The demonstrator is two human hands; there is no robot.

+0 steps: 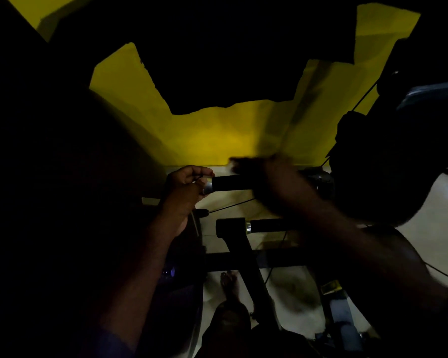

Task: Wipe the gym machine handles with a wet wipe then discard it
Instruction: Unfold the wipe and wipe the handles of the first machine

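The room is very dark. A black foam-gripped handle (232, 182) with a silver end collar runs across the middle of the view. My left hand (189, 183) pinches its left end at the collar. My right hand (265, 171) is blurred and dark, lying over the right part of the same handle; I cannot make out its fingers or whether a wet wipe is under it. A second black handle (268, 225) with a silver collar sits lower, on a black frame post (246, 254). No wipe shows clearly.
A yellow wall (217, 135) stands behind the machine. Thin cables (230, 205) cross under the upper handle. My bare foot (229, 282) rests on the pale floor (429, 228) beside the post. Dark machine parts fill the right side and a dark mass fills the left.
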